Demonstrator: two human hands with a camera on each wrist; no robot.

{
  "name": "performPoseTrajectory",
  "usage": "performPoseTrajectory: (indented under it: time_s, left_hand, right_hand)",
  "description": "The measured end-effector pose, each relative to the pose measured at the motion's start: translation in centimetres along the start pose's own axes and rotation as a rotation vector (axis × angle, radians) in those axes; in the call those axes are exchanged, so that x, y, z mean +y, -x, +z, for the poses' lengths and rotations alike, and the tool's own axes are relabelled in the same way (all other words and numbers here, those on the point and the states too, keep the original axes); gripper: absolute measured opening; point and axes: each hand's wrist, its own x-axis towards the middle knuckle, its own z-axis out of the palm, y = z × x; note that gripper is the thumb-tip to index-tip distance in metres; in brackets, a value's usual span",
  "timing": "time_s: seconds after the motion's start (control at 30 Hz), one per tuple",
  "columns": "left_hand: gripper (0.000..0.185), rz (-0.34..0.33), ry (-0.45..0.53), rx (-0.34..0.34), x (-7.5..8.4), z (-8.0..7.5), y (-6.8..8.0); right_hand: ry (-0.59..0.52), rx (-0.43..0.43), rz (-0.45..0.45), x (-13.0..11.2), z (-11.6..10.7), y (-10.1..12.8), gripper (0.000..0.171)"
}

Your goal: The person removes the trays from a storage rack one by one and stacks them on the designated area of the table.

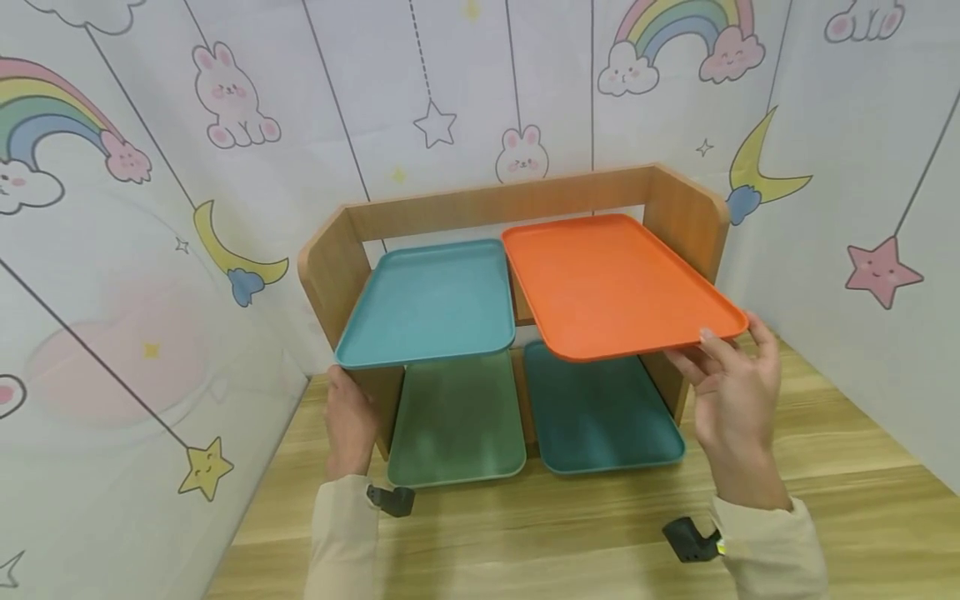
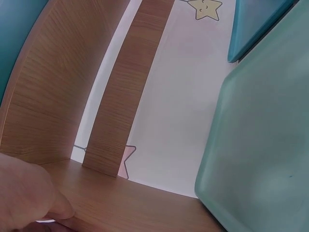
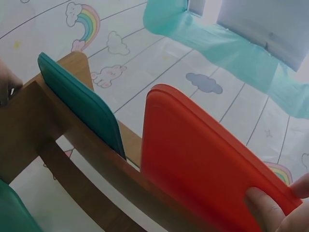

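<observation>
Orange tray (image 1: 618, 283) sits on the upper right of the wooden rack (image 1: 330, 267), long axis running front to back. Right hand (image 1: 731, 400) pinches its near right corner. Left hand (image 1: 348, 421) grips the rack's left side panel, well apart from the tray.

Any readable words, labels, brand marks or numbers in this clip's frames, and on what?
None. The orange tray, the light blue tray, the two lower trays and the wooden rack carry no print. The wall sheets show only drawings: rainbows, bunnies, stars, moons.

light blue tray (image 1: 429, 302), green tray (image 1: 456, 421), teal tray (image 1: 600, 408)
</observation>
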Motion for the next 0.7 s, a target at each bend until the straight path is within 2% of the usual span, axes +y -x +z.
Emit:
performPoseTrajectory:
  time_s: [0.37,0.53,0.7]
  left_hand:
    - [0.026,0.021,-0.037,0.014,-0.1,0.1,0.0]
    - [0.027,0.012,-0.037,0.005,0.0,0.0,0.0]
    - [0.028,0.008,-0.035,-0.001,-0.1,0.0,0.1]
  right_hand:
    - [-0.042,-0.087,0.075,-1.2,-1.3,0.1,0.061]
    - [-0.044,-0.13,0.113,-1.6,-2.1,0.1,0.065]
    - [-0.05,-0.183,0.112,-1.8,-2.6,-0.1,0.051]
